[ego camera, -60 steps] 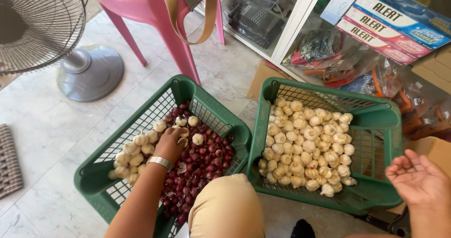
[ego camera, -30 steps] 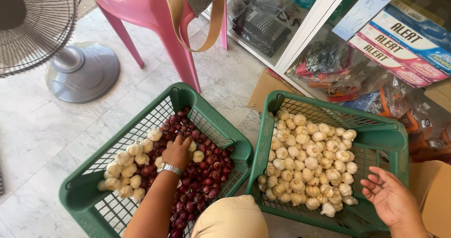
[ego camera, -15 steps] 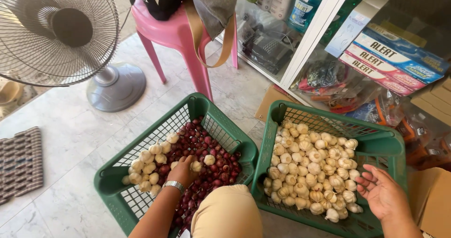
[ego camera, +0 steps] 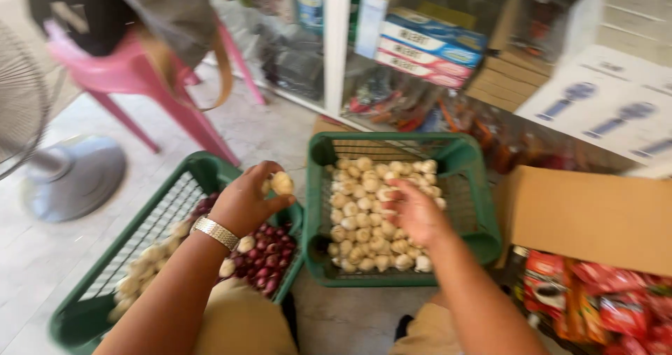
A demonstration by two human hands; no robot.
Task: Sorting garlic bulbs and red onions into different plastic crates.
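Garlic bulb (ego camera: 282, 183) sat pinched in the left hand (ego camera: 246, 202) above the left basket (ego camera: 91, 306), lifted clear of red shallots (ego camera: 269, 251); right hand (ego camera: 414, 211) lay spread, holding nothing, on peeled bulbs (ego camera: 364, 222) in the right basket (ego camera: 476, 239)

Bright, even daylight; soft shadows under both hands. Strong motion blur throughout, worst far above the hands. No glare. Mild stretching at edges.

- One head-worn view, looking steeply down and forward from close above the person's arms.
- It faces two green baskets (ego camera: 483, 180) on the floor, with shop shelves (ego camera: 336, 54) beyond.
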